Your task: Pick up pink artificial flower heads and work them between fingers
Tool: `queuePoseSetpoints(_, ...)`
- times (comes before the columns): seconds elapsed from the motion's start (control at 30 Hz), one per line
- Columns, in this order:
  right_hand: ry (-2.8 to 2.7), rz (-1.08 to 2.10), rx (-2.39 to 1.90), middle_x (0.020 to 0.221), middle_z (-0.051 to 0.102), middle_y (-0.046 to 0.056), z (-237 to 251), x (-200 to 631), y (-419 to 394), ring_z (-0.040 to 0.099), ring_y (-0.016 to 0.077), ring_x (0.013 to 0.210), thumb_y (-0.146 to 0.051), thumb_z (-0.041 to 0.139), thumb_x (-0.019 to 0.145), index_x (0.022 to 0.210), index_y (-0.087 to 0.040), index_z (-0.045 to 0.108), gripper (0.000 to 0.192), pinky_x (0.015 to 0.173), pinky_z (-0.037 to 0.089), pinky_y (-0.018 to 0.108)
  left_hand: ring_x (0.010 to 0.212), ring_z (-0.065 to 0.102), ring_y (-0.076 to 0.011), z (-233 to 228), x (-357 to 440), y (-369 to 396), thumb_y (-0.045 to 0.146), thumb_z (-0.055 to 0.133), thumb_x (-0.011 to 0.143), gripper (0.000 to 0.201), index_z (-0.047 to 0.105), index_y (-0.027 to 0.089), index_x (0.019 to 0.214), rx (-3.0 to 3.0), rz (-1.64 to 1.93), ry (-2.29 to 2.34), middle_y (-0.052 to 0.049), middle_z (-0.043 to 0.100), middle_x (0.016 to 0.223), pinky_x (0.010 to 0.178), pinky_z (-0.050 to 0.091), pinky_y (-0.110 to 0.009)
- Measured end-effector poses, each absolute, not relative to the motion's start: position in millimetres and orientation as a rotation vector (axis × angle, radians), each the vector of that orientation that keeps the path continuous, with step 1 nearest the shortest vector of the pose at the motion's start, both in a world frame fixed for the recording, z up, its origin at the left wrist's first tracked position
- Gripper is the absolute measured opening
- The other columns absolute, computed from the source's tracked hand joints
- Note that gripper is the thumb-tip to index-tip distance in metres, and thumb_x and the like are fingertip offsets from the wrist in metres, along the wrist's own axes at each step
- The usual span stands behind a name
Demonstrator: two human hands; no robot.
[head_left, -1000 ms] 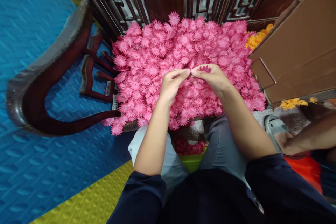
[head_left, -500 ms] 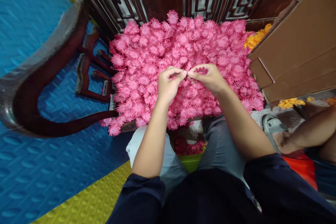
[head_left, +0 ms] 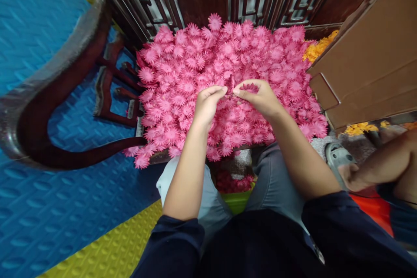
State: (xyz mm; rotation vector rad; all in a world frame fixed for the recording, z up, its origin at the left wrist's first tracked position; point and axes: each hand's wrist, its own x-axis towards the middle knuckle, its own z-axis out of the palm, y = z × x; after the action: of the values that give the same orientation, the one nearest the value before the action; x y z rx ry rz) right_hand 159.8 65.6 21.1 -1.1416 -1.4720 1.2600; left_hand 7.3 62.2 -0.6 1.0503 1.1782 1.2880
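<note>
Over the flower pile [head_left: 202, 65], the left hand [head_left: 206, 104] hovers palm down, fingers curled loosely, pinching nothing visible. Just right of it, a small gap apart, the right hand [head_left: 260, 97] cups a pink flower [head_left: 250, 88] under thumb and forefinger. A chair arm [head_left: 58, 95] bounds the left; a brown box [head_left: 368, 52] crowds the pile's right edge.
</note>
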Motion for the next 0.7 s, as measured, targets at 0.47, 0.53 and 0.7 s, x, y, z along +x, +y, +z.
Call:
queuePoseSetpoints(0.47, -1.380, 1.328, -1.142, 0.071, 0.065, 0.001, 22.2, 156.1, 62.6, 0.057, 0.0108, 0.067, -0.046, 0.078, 0.060, 0.070, -0.018, 0.067, 0.032, 0.069, 0.047, 0.026, 0.069, 0.056, -0.0117, -2.6, 14.9, 61.1, 0.012, 0.056, 0.078, 0.015, 0.062, 0.018, 0.066, 1.227, 1.353, 1.332, 0.001, 0.063, 0.069, 0.073, 0.044, -0.025)
queuePoseSetpoints(0.53, -1.397, 1.309, -1.152, 0.072, 0.065, 0.001, 19.7, 153.2, 62.2, 0.056, 0.0105, 0.068, -0.047, 0.078, 0.060, 0.070, -0.017, 0.067, 0.033, 0.069, 0.047, 0.026, 0.067, 0.053, -0.0122, -2.2, 15.6, 59.2, 0.014, 0.055, 0.079, 0.015, 0.059, 0.019, 0.066, 1.414, 1.388, 1.414, 0.000, 0.060, 0.069, 0.070, 0.042, -0.026)
queuePoseSetpoints(0.7, -1.407, 1.157, -1.186, 0.075, 0.066, 0.001, 11.2, 149.0, 64.5, 0.057, 0.0114, 0.070, -0.045, 0.079, 0.057, 0.072, -0.017, 0.068, 0.034, 0.070, 0.048, 0.026, 0.075, 0.052, -0.0151, -3.8, 16.8, 55.3, 0.017, 0.053, 0.083, 0.014, 0.051, 0.020, 0.069, 1.733, 1.387, 1.459, -0.002, 0.057, 0.076, 0.073, 0.040, -0.028)
